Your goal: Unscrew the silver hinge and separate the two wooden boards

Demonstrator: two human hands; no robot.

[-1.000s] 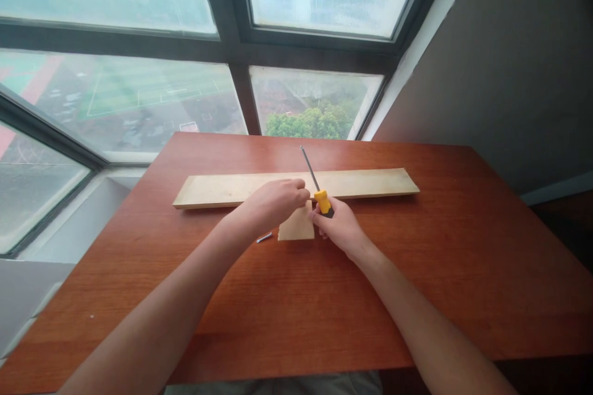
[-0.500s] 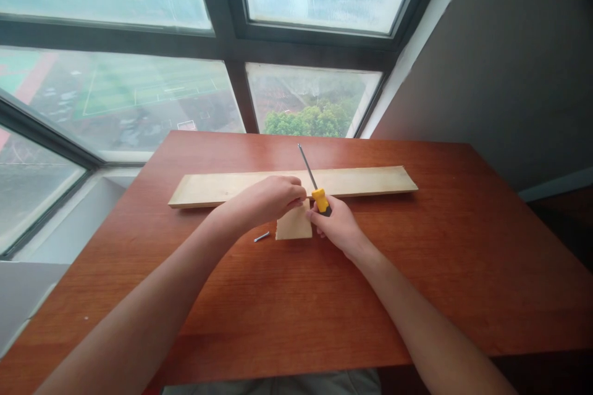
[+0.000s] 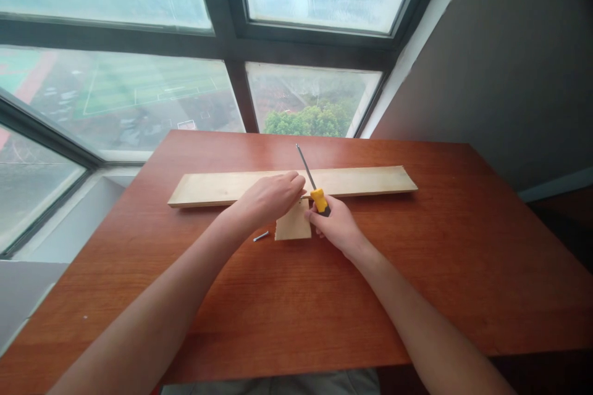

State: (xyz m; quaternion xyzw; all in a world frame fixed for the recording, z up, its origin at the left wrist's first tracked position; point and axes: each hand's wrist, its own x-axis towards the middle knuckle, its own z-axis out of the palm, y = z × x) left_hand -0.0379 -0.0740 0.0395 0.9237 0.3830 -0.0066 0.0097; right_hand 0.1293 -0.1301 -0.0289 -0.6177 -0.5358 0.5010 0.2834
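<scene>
My right hand (image 3: pixel 337 222) is closed around the yellow and black handle of a screwdriver (image 3: pixel 319 197), whose metal shaft slants up and to the left over the plank. The same hand is beside the right edge of a small pale wooden piece (image 3: pixel 293 222). My left hand (image 3: pixel 273 199) has its fingers pinched together above the far edge of that piece, where it meets the long wooden plank (image 3: pixel 365 182). Whatever those fingertips hold is too small and covered to make out. A loose metal screw (image 3: pixel 261 236) lies on the table left of the small piece.
The reddish-brown wooden table (image 3: pixel 287 302) carries all of this. Large dark-framed windows (image 3: pixel 227 43) rise behind its far edge, and a grey wall (image 3: pixel 486 68) stands to the right. A tiny white speck (image 3: pixel 85 317) is at the left of the tabletop.
The fingers of my left hand have shifted slightly, still close to the joint of the two wooden pieces. The screwdriver has barely moved, a touch to the left.
</scene>
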